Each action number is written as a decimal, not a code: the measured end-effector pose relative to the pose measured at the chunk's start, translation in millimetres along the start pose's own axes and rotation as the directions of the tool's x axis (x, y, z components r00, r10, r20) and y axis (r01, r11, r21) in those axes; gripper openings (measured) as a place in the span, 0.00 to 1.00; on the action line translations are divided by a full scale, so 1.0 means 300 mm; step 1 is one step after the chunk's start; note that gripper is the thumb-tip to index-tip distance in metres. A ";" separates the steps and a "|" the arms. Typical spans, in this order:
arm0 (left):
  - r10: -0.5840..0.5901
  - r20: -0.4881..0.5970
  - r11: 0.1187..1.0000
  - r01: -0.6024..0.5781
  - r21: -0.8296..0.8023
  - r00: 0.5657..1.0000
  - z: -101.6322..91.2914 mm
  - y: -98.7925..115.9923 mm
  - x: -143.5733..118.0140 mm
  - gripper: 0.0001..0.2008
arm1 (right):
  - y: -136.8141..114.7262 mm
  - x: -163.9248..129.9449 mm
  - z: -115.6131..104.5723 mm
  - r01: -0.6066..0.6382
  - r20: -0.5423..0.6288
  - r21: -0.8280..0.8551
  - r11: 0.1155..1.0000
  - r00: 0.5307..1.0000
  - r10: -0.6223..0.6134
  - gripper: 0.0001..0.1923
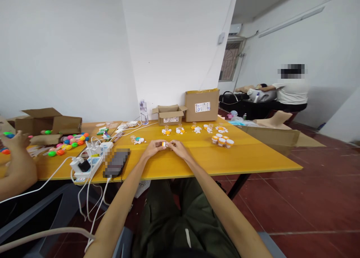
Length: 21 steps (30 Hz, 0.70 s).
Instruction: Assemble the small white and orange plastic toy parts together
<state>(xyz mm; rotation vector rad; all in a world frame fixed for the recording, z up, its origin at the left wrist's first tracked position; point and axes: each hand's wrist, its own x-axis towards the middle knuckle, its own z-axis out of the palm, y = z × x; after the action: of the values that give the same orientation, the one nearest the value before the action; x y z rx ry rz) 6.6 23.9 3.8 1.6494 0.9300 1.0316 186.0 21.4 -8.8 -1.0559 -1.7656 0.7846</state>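
Near the middle of the yellow table, my left hand (153,148) is closed around a small orange-and-white jar (164,144). My right hand (177,148) meets it from the right, its fingers pinched against the jar's side; any smaller part between them is hidden. Beyond my hands lies a row of small piles of white and orange pieces (197,129) with clear cups. Another pile with green and white pieces (139,140) is to the left of my left hand. Several jars with orange rims and white lids (222,140) are grouped to the right.
Cardboard boxes (201,105) and a clear bottle (143,111) stand by the wall. Left are a phone (117,163), a power strip (90,166) with cables, colourful balls (74,140) and another person's hand (18,147). A person (292,91) sits far right.
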 end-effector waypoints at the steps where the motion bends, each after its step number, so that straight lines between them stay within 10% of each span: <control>1: 0.003 0.005 1.000 -0.003 -0.002 1.000 -0.001 -0.001 0.001 0.25 | 0.003 0.002 0.000 0.004 0.001 -0.023 1.000 1.000 -0.004 0.22; 21: 0.027 0.012 0.999 -0.028 0.026 1.000 -0.006 -0.013 0.006 0.23 | 0.008 0.006 0.000 0.005 0.004 -0.036 0.999 1.000 -0.005 0.20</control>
<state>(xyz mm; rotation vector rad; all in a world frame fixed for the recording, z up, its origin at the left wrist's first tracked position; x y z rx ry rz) 5.0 27.0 0.7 1.6921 0.9186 1.0310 186.4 24.0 -10.1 -1.0734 -1.7907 0.7547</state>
